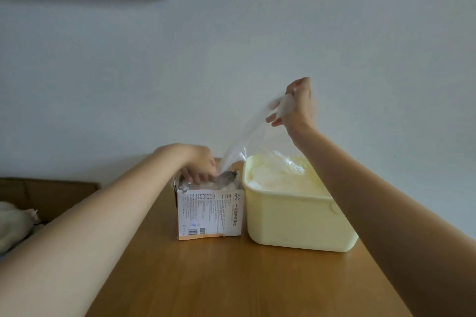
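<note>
Right hand is raised and pinches the top of a clear PVC glove, which stretches down to the torn mouth of the glove box. Left hand has its fingers curled over that torn opening, gripping it. The box stands on the wooden table, with a yellow plastic tub touching it at 3 o'clock and holding more clear film.
</note>
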Motion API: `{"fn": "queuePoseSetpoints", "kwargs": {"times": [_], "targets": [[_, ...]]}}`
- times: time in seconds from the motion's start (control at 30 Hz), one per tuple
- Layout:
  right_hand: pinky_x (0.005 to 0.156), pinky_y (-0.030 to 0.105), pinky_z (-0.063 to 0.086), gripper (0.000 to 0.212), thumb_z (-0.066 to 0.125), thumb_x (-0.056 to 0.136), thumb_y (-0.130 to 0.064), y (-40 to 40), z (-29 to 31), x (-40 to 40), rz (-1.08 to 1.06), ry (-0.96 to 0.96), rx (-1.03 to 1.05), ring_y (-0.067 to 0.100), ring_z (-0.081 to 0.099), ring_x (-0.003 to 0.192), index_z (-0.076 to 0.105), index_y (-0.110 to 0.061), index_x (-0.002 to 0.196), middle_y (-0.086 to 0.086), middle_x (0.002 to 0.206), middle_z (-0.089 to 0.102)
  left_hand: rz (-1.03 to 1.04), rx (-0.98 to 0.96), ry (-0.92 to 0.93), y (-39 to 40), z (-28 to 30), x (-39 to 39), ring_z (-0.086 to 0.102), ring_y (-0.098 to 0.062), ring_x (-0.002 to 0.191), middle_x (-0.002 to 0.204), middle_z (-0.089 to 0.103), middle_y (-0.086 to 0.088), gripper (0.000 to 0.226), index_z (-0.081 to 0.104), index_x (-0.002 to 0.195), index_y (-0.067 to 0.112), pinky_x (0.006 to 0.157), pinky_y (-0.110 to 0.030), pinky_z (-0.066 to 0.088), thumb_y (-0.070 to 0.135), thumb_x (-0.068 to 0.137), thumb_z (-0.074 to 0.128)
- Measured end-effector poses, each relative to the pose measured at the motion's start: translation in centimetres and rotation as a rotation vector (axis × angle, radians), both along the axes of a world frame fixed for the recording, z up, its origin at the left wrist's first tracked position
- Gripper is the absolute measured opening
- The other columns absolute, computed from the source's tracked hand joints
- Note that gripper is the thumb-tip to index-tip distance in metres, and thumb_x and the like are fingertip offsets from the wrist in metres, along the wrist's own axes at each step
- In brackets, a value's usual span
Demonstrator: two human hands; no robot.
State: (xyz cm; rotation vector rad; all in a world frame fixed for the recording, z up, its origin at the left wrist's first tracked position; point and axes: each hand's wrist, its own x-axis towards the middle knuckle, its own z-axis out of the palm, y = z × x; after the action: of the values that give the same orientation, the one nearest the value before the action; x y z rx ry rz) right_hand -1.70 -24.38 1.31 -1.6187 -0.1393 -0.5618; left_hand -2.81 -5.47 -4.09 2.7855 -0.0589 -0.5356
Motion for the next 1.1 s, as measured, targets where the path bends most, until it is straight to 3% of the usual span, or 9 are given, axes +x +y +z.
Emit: {"fn": "queuePoseSetpoints", "kwargs": {"times": [0.1, 0.17, 0.3, 0.43, 0.53, 0.67, 0.8, 0.97, 1.1], "targets": [[0.036, 0.021, 0.035, 0.025, 0.02, 0.079, 0.005, 0.0, 0.3, -0.7, 0.009, -0.023, -0.074, 0.027, 0.054, 0.043, 0.03, -0.011, 0.095, 0.016, 0.08, 0.053, 0.098, 0.084, -0.501, 0.3, 2.1, -0.5, 0.061, -0.019, 0.089, 0.1, 0.066, -0.001, 0.018, 0.065, 0.1, 0.015, 0.076, -0.028, 0.047, 0.023, 0.091, 0.051], [0.037, 0.022, 0.035, 0.023, 0.02, 0.082, 0.004, 0.3, 0.4, -1.3, 0.039, -0.041, -0.099, 0.027, 0.054, 0.044, 0.029, -0.011, 0.097, 0.013, 0.077, 0.054, 0.087, -0.193, -0.639, -0.3, 3.1, -1.2, 0.054, -0.019, 0.105, 0.12, 0.055, 0.003, 0.031, 0.057, 0.118, 0.022, 0.089, -0.03, 0.044, 0.035, 0.09, 0.058], [0.037, 0.022, 0.033, 0.022, 0.022, 0.085, 0.006, 0.7, 1.7, -2.3, 0.153, -0.056, -0.103, 0.028, 0.055, 0.041, 0.031, -0.011, 0.095, 0.011, 0.071, 0.053, -0.093, -0.601, -0.453, -3.8, 4.6, -3.2, 0.042, -0.015, 0.124, 0.14, 0.038, 0.008, 0.075, 0.032, 0.141, 0.028, 0.101, -0.029, 0.036, 0.044, 0.078, 0.069], [0.039, 0.022, 0.042, 0.023, 0.034, 0.089, 0.009, -0.2, 3.2, -3.2, 0.281, -0.053, 0.144, 0.02, 0.059, 0.041, 0.035, -0.013, 0.088, 0.01, 0.073, 0.052, -0.066, -0.728, -0.56, -5.4, 5.3, -3.1, 0.058, -0.012, 0.085, 0.092, 0.062, 0.004, 0.022, 0.064, 0.103, 0.013, 0.072, -0.021, 0.046, 0.025, 0.085, 0.068], [0.067, 0.03, 0.05, 0.016, 0.052, 0.095, -0.018, -1.7, 3.6, -3.1, 0.373, -0.06, 0.366, 0.023, 0.063, 0.081, 0.04, -0.013, 0.103, 0.012, 0.099, 0.057, 0.048, -0.937, -0.628, -5.2, 4.9, -2.7, 0.059, -0.011, 0.07, 0.074, 0.062, 0.003, 0.01, 0.064, 0.077, 0.014, 0.066, -0.02, 0.051, 0.014, 0.088, 0.063], [0.089, 0.035, 0.043, 0.046, 0.06, 0.085, -0.047, -3.7, 1.7, -3.2, 0.351, 0.221, -0.148, 0.02, 0.05, 0.107, 0.053, -0.015, 0.118, 0.003, 0.119, 0.052, 0.201, -1.224, -0.629, -5.6, 4.2, -2.3, 0.061, -0.012, 0.074, 0.078, 0.064, 0.0, 0.009, 0.06, 0.08, 0.016, 0.07, -0.021, 0.052, 0.015, 0.089, 0.062], [0.09, 0.035, 0.046, 0.02, 0.07, 0.081, -0.031, -3.8, -1.7, -3.1, 0.451, 0.335, -0.471, 0.017, 0.059, 0.089, 0.067, -0.011, 0.084, 0.0, 0.086, 0.065, 0.213, -1.213, -0.585, -6.7, 3.5, -2.2, 0.062, -0.014, 0.079, 0.081, 0.064, -0.001, 0.007, 0.06, 0.082, 0.015, 0.068, -0.02, 0.051, 0.017, 0.088, 0.063], [0.053, 0.015, 0.05, 0.01, 0.064, 0.087, -0.011, -4.4, -1.4, -3.2, 0.443, 0.251, -0.147, 0.009, 0.058, 0.058, 0.062, -0.001, 0.085, 0.003, 0.069, 0.061, 0.208, -1.101, -0.555, -6.1, 2.9, -2.2, 0.061, -0.017, 0.086, 0.095, 0.064, -0.007, 0.009, 0.06, 0.086, 0.004, 0.081, -0.025, 0.051, 0.012, 0.087, 0.065], [0.067, 0.021, 0.054, 0.008, 0.06, 0.089, -0.009, -5.6, -0.9, -3.3, 0.457, 0.249, -0.133, 0.012, 0.062, 0.068, 0.063, -0.005, 0.082, 0.006, 0.08, 0.066, 0.213, -1.068, -0.556, -5.8, 2.8, -2.2, 0.057, -0.017, 0.086, 0.089, 0.058, -0.011, 0.015, 0.058, 0.093, 0.006, 0.078, -0.024, 0.051, 0.017, 0.084, 0.066]]}}
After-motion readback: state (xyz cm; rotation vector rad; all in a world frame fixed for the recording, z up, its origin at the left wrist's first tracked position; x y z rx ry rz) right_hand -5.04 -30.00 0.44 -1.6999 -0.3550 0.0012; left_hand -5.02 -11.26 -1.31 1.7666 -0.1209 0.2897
